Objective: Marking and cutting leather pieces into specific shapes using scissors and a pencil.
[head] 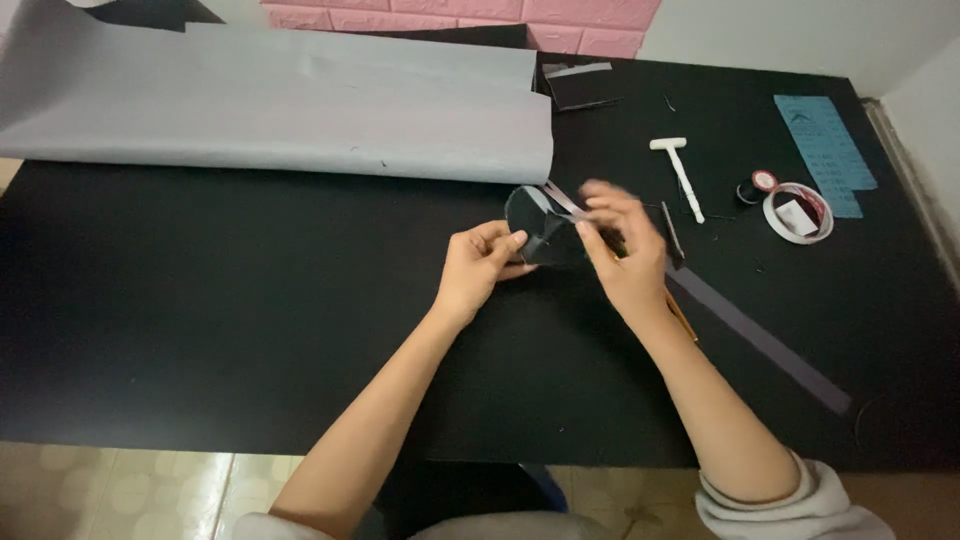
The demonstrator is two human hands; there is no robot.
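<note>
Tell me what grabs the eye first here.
Mid-table, both hands, left hand and right hand, hold a dark rounded piece with a thin strip on it above the black mat. A big grey sheet lies curled across the far left. At far right sit a tape roll, a white T-shaped tool and a blue sheet.

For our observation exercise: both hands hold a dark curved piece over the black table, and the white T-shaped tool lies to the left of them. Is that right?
Not quite. Both hands, left hand and right hand, do hold the dark curved piece over the black table, but the white T-shaped tool lies to their right, as the head view shows.
</note>
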